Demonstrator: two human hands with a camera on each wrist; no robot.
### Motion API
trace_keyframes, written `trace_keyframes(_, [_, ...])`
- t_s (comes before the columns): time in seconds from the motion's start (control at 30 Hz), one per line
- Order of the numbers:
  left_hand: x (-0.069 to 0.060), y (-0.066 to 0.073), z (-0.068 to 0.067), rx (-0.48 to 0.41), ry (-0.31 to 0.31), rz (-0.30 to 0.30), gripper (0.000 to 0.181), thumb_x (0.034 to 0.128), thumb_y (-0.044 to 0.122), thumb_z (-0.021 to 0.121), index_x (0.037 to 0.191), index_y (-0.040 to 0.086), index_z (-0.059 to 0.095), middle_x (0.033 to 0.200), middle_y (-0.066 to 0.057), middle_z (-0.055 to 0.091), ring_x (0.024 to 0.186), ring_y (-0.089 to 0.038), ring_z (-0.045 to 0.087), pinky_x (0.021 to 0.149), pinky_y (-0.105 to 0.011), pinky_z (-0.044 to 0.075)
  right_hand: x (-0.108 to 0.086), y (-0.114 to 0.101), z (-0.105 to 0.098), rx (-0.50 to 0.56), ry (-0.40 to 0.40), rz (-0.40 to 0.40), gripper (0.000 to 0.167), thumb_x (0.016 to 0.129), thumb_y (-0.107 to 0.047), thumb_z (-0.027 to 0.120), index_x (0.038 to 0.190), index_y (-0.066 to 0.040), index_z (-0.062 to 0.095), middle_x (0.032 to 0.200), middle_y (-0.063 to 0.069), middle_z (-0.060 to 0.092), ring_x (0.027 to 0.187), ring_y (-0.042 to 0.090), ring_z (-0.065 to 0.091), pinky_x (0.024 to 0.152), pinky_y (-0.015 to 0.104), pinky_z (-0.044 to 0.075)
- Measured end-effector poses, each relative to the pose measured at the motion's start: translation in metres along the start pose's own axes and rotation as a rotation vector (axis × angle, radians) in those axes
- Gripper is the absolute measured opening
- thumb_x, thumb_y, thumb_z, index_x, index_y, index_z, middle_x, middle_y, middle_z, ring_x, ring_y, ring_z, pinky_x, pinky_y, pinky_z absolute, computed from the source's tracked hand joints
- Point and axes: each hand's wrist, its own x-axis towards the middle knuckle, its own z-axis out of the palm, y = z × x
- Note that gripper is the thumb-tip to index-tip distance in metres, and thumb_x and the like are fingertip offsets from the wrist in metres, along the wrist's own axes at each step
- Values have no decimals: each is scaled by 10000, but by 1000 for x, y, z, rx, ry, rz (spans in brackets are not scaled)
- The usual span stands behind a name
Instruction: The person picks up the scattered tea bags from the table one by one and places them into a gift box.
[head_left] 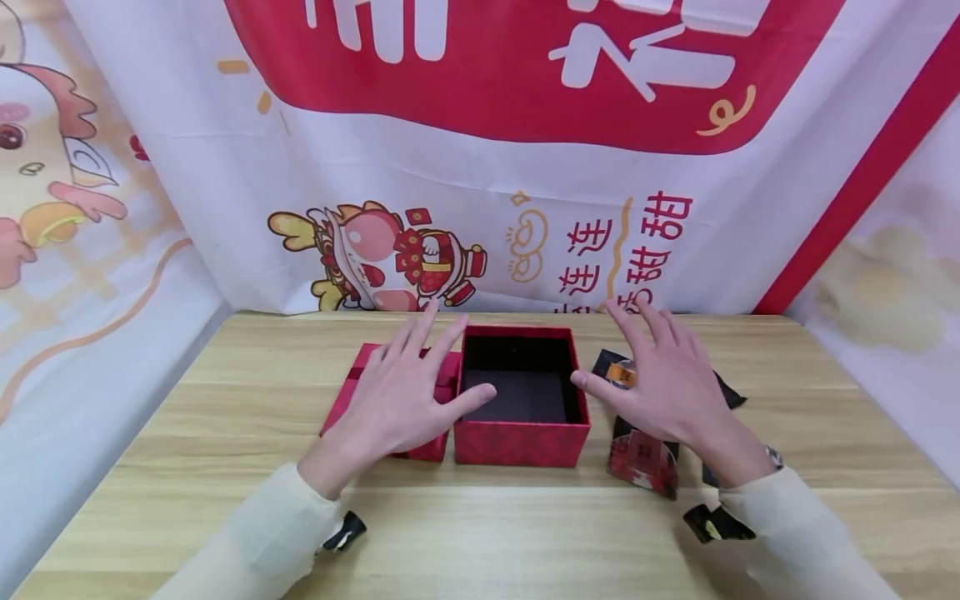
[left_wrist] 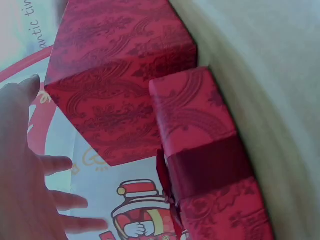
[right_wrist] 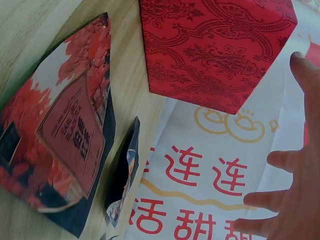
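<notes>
An uncovered red patterned box [head_left: 521,443] with a black inside stands mid-table. To its left lies its red lid [head_left: 345,400] with a dark red ribbon, partly hidden by my left hand [head_left: 401,400]. That hand hovers over the lid with fingers spread, holding nothing. On the box's other side, my right hand [head_left: 667,387] hangs over dark snack pouches, its fingers also spread and holding nothing. One pouch [right_wrist: 70,135] has a red print and a pink label. Another pouch [right_wrist: 124,170] is seen edge-on in the right wrist view.
The wooden table [head_left: 525,533] ends at a white cloth backdrop [head_left: 465,167] with red and cartoon prints. Printed cloth also hangs at both sides. Small dark items, one [head_left: 345,531] by the left sleeve and one [head_left: 716,525] by the right, appear at the wrists.
</notes>
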Motion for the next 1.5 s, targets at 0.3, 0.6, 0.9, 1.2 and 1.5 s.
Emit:
trace_keyframes(0.3, [-10, 2, 3, -93, -54, 65, 986, 891, 869, 525, 1698, 390, 223, 1802, 54, 171, 1562, -335, 410, 1072, -564, 533, 4, 1, 3, 170, 132, 26, 945, 938, -725, 631, 1671, -202, 345, 1602, 220, 475, 1452, 464, 447, 1145, 723, 383])
trace_keyframes(0.6, [-15, 4, 4, -95, -132, 43, 1016, 885, 865, 548, 1698, 325, 264, 1797, 135, 140, 1381, -237, 597, 785, -330, 515, 9, 8, 7, 422, 124, 86, 851, 986, -643, 639, 1674, -235, 346, 1644, 170, 458, 1512, 424, 414, 1162, 751, 343])
trace_keyframes(0.9, [-15, 1, 6, -114, -152, 41, 1050, 889, 882, 515, 1709, 307, 200, 1792, 156, 110, 1580, -239, 408, 1098, -527, 516, 11, 24, 13, 601, 92, 108, 768, 1006, -588, 652, 1635, -218, 413, 1617, 142, 510, 1496, 386, 442, 1181, 715, 346])
trace_keyframes(1.2, [-14, 2, 9, -124, -140, 26, 1073, 869, 886, 542, 1709, 299, 224, 1789, 162, 142, 1534, -232, 474, 999, -452, 564, 10, 48, 13, 716, 74, 84, 733, 1013, -467, 703, 1636, -209, 415, 1591, 140, 534, 1458, 358, 472, 1193, 682, 348])
trace_keyframes(1.5, [-14, 2, 11, -104, -135, 41, 1067, 874, 893, 523, 1705, 291, 231, 1789, 147, 147, 1492, -227, 516, 921, -394, 541, 12, 66, 17, 664, 49, 130, 790, 986, -470, 739, 1640, -166, 415, 1579, 166, 545, 1451, 369, 478, 1202, 675, 347])
